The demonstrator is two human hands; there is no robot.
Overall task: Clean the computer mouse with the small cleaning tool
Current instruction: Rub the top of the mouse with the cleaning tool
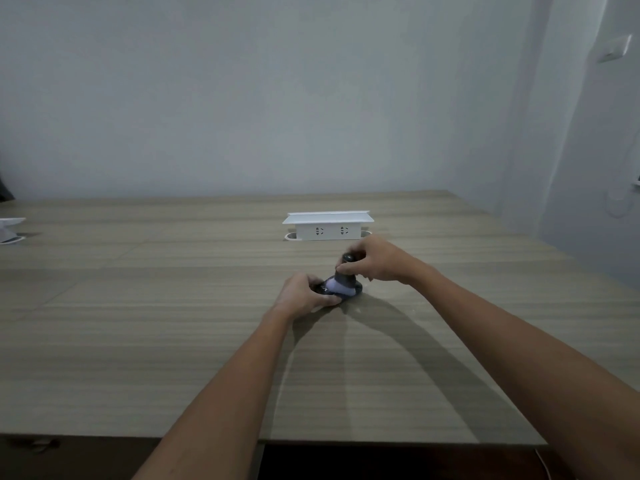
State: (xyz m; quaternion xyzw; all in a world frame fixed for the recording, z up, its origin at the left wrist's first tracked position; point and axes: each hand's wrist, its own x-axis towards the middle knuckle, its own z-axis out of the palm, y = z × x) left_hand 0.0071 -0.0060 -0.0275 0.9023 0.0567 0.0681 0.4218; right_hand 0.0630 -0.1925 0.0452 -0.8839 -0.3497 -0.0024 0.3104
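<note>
At frame centre, the left hand (pixel 302 295) grips a dark computer mouse (pixel 337 288) on a wooden table (pixel 173 341); the right hand (pixel 375 259) pinches a small cleaning tool (pixel 347 271) upright on it.

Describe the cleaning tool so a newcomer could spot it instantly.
On the wooden table, just in front of the white socket box, both hands meet. The cleaning tool is the dark knob-topped piece the right hand presses onto the mouse.

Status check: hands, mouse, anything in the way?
Left hand steadies the mouse on the table. Right hand grips the tool, pressed down on the mouse. Socket box behind, clear of the work.
</note>
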